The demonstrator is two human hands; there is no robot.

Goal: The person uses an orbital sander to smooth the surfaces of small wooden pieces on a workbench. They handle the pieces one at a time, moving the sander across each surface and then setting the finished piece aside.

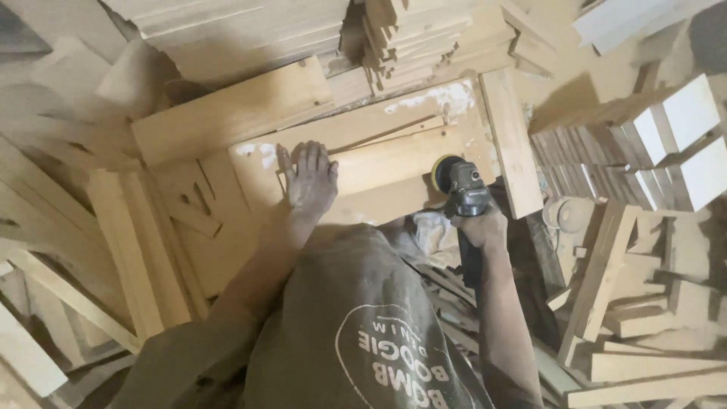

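The left hand (pixel 309 180) lies flat, fingers spread, on a pale wooden board (pixel 379 170) at the middle of the bench (pixel 227 113). The right hand (pixel 481 226) keeps a full grip around a grey sander (pixel 463 189), its yellow-rimmed disc on the board's right end.

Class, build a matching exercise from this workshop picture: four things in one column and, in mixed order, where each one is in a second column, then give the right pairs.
Column one:
1. left hand
2. right hand
3. yellow sanding disc
4. white-faced blocks

Column two:
A. stacked at the right of the picture
B. pressed on the right end of the wooden board
C. flat on the board, fingers spread
D. gripping the dark power sander

Pairs: 1-C, 2-D, 3-B, 4-A
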